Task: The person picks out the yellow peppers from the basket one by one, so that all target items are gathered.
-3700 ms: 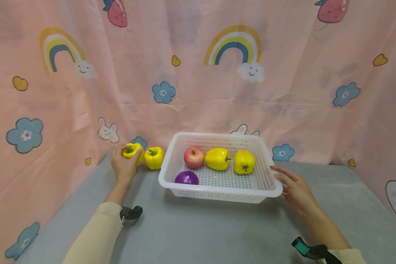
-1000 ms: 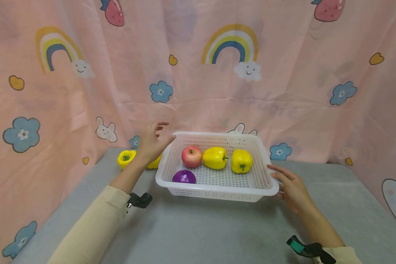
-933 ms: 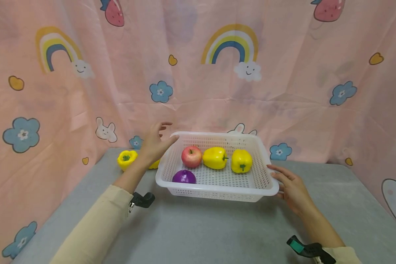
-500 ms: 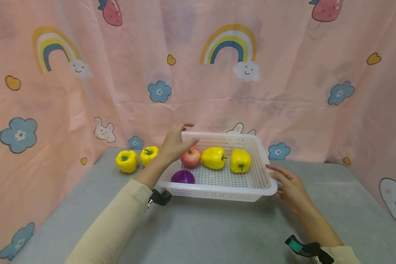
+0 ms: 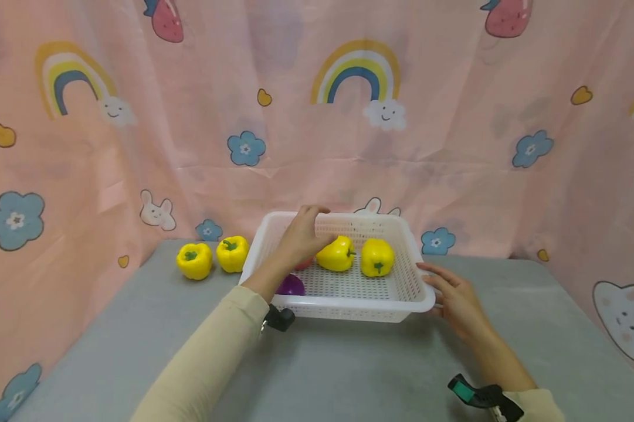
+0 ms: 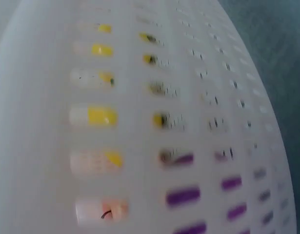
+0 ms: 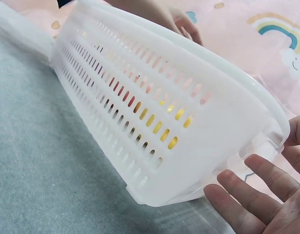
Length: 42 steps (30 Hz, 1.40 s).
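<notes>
My left hand is over the left half of a white perforated basket, thumb and fingers spread apart, with nothing seen between them. Beneath it a red apple is mostly hidden. A purple onion-like piece lies nearer the front, partly covered by my wrist. Inside the basket are two yellow bell peppers, one on its side close to my thumb and another further right. My right hand holds the basket's right rim; in the right wrist view several fingers lie under it against the wall.
Two more yellow bell peppers, one at far left and one beside the basket, stand on the grey tabletop. A pink patterned curtain hangs right behind the basket. The left wrist view shows mostly the basket's slotted wall.
My left hand has let go of the leftmost bell pepper and moved right, over the basket's left wall, now covering most of the apple. My right hand keeps its place at the rim.
</notes>
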Tool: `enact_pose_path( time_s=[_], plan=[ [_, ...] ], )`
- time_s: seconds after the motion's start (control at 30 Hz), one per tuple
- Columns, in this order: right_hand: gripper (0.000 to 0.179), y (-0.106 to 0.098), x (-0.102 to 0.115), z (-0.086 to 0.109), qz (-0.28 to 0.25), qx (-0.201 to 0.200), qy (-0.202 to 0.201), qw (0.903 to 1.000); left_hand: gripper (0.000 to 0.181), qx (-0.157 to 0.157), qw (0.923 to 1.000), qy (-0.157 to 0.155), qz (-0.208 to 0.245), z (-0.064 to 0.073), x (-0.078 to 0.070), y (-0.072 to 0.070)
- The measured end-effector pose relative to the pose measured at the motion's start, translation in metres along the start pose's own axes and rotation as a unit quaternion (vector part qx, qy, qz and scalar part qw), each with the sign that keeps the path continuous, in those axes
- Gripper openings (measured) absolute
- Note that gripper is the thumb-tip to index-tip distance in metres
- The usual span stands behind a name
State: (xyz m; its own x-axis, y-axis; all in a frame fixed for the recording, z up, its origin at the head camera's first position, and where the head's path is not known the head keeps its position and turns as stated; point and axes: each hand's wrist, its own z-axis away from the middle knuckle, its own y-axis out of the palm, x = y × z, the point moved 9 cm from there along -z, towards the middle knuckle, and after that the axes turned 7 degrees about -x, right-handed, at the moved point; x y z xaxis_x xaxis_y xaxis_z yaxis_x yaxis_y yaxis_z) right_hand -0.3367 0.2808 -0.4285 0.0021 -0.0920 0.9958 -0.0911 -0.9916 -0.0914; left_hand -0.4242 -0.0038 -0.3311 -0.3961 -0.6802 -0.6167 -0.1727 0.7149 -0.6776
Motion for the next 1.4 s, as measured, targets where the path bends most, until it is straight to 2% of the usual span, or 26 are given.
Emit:
enact_pose_path(
  time_s=[0.2, 0.43, 0.6, 0.67, 0.77, 0.9, 1.0, 1.17, 1.4],
  plan=[
    [0.054, 0.002, -0.003, -0.001, 0.01, -0.007, 0.005, 0.9999, 0.058, 0.008, 0.9998, -0.013, -0.012, 0.0, -0.001, 0.017],
    [0.049, 0.005, -0.002, 0.001, -0.001, -0.005, 0.007, 1.0, 0.055, 0.008, 0.9993, -0.029, -0.02, 0.0, 0.001, 0.028],
    [0.05, 0.004, -0.003, 0.001, 0.0, -0.009, 0.009, 0.9999, 0.054, 0.019, 0.9989, -0.04, -0.013, -0.001, 0.004, 0.037],
    [0.051, 0.004, -0.003, 0.001, 0.003, -0.007, 0.009, 0.9999, 0.057, 0.032, 0.9985, -0.042, -0.015, -0.001, 0.006, 0.041],
    [0.053, 0.004, -0.003, 0.001, 0.006, -0.005, 0.009, 0.9999, 0.065, 0.072, 0.9964, -0.031, -0.032, -0.001, 0.007, 0.051],
    [0.054, 0.002, -0.003, 0.001, 0.013, -0.012, 0.011, 0.9998, 0.072, 0.142, 0.9875, 0.003, -0.069, 0.001, 0.007, 0.066],
    [0.054, 0.0, -0.003, 0.001, 0.02, -0.02, 0.012, 0.9995, 0.068, 0.177, 0.9803, 0.016, -0.085, 0.004, 0.008, 0.074],
    [0.054, 0.0, -0.003, 0.001, 0.023, -0.027, 0.01, 0.9993, 0.057, 0.193, 0.9769, 0.014, -0.092, 0.007, 0.01, 0.079],
    [0.054, -0.001, -0.004, 0.001, 0.022, -0.027, 0.011, 0.9993, 0.062, 0.193, 0.9729, 0.009, -0.127, 0.01, 0.009, 0.079]
  ],
)
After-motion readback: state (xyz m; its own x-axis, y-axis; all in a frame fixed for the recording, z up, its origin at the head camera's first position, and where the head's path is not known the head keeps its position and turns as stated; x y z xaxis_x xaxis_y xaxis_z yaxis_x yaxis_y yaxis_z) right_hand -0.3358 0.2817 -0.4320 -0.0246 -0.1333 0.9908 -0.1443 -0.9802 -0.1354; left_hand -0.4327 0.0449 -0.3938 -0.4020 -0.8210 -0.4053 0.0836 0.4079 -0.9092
